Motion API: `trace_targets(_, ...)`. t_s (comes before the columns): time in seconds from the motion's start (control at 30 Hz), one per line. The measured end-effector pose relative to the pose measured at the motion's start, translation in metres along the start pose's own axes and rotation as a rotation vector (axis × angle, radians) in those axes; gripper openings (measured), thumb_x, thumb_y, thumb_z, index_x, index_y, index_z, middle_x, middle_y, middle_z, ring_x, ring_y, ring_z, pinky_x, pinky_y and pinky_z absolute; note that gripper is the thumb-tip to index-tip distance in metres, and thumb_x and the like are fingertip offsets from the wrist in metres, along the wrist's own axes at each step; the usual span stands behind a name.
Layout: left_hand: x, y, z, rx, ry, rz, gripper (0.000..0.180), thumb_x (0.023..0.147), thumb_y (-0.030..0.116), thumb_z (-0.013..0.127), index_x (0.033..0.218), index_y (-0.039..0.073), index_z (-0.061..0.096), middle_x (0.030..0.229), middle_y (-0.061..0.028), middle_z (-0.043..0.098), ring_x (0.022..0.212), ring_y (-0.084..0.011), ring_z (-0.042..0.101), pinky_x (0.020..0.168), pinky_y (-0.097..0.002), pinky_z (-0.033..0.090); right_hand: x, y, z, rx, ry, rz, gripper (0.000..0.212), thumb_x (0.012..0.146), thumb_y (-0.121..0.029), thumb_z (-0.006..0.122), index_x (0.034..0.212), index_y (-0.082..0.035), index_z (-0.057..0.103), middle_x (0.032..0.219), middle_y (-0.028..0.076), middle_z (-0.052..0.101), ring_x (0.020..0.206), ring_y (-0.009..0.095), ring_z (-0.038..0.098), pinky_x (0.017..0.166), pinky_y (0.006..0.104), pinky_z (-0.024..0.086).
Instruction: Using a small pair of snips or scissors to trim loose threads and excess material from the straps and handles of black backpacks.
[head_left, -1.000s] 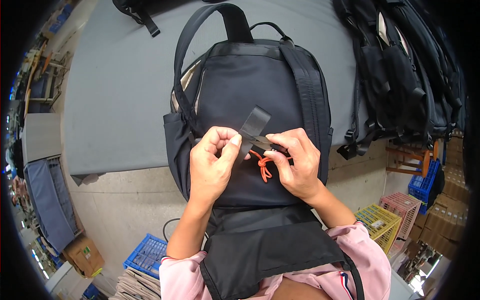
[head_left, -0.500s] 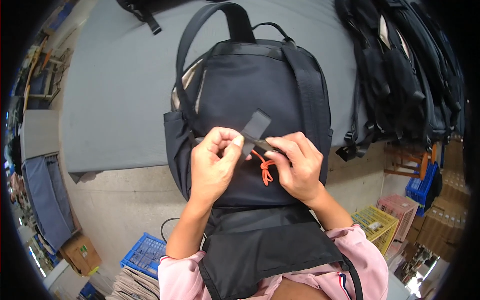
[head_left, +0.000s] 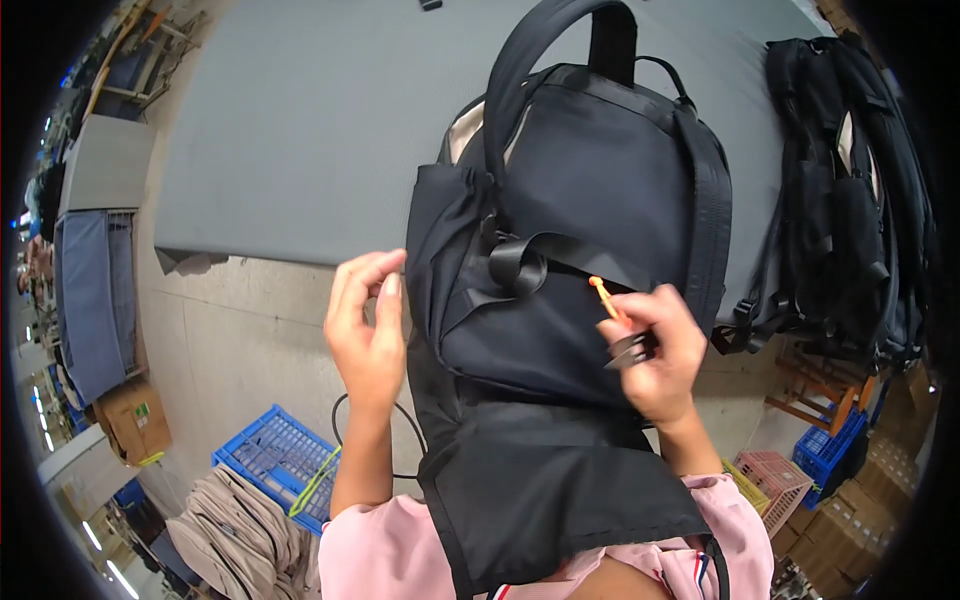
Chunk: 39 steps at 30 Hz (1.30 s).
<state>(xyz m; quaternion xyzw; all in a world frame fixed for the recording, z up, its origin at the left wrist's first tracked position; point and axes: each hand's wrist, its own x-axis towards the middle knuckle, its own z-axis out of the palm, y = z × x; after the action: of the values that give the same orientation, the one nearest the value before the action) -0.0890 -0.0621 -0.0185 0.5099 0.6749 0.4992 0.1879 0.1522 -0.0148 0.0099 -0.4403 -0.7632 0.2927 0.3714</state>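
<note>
A navy-black backpack (head_left: 600, 190) lies at the table's front edge, with its shoulder straps facing up. Across its lower part runs a loose black webbing strap (head_left: 580, 252), its end curled into a loop. Over the lower right of the backpack, my right hand (head_left: 662, 355) is closed, slightly blurred, around small dark thread snips (head_left: 628, 352). A knotted orange cord (head_left: 606, 298) sticks up from that hand. My left hand (head_left: 365, 325) is in the air just left of the backpack's side pocket, thumb and fingers apart, holding nothing I can see.
The grey table (head_left: 300, 150) stretches out behind the backpack. More black backpacks (head_left: 840, 200) are piled at its right end. A blue crate (head_left: 275, 455) and beige bags (head_left: 235, 530) stand at lower left; a wooden stool (head_left: 820, 390) and pink crate (head_left: 770, 485) are at right.
My left hand has let go of the webbing strap and moved left. My right hand has drawn away from the strap, which now lies curled on the backpack. The view has shifted left.
</note>
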Motion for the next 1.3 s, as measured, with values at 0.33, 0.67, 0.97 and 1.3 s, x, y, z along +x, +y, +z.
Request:
trace_targets(0.33,0.019,0.0,0.037,0.629,-0.371,-0.05,0.027,0.088,0.024,0.057,0.074,0.002,0.051,0.07,-0.0185,0.062,0.065,-0.0406,0.061,0.058,-0.0493,0.047,-0.046,-0.02,0.058,-0.318,-0.396,-0.22,0.047,0.062,-0.008,0.067,0.108,-0.007,0.056,0.087,0.007,0.051,0.063,0.02,0.056,0.056,0.0312,0.046)
trace_targets(0.67,0.01,0.041,0.084,-1.262,-0.258,-0.754,0.02,0.098,0.021,0.048,0.089,0.005,0.057,0.093,-0.0018,0.064,0.084,-0.0102,0.06,0.073,-0.0285,0.047,-0.008,-0.036,-0.033,-0.576,-0.106,-0.374,0.033,0.061,-0.006,0.063,0.093,-0.007,0.068,0.083,0.003,0.058,0.057,0.015,0.053,0.049,0.0284,0.041)
trace_targets(0.97,-0.001,0.04,0.123,-1.397,-0.218,-0.794,0.027,0.097,0.024,0.048,0.108,0.0,0.057,0.11,-0.0085,0.063,0.1,-0.0166,0.059,0.092,-0.0334,0.047,0.013,0.048,-0.051,-0.444,0.076,-0.131,0.045,0.057,0.014,0.057,0.093,-0.011,0.068,0.087,0.003,0.064,0.075,0.021,0.065,0.061,0.029,0.051)
trace_targets(1.3,-0.004,0.04,0.118,-1.3,-0.238,-0.712,0.024,0.097,0.024,0.051,0.105,0.003,0.057,0.106,-0.0071,0.063,0.095,-0.0145,0.06,0.088,-0.0313,0.048,0.04,-0.006,-0.066,-0.08,-0.15,0.116,0.033,0.07,-0.001,0.071,0.103,-0.003,0.065,0.083,0.002,0.064,0.054,0.008,0.032,0.057,0.0214,0.032)
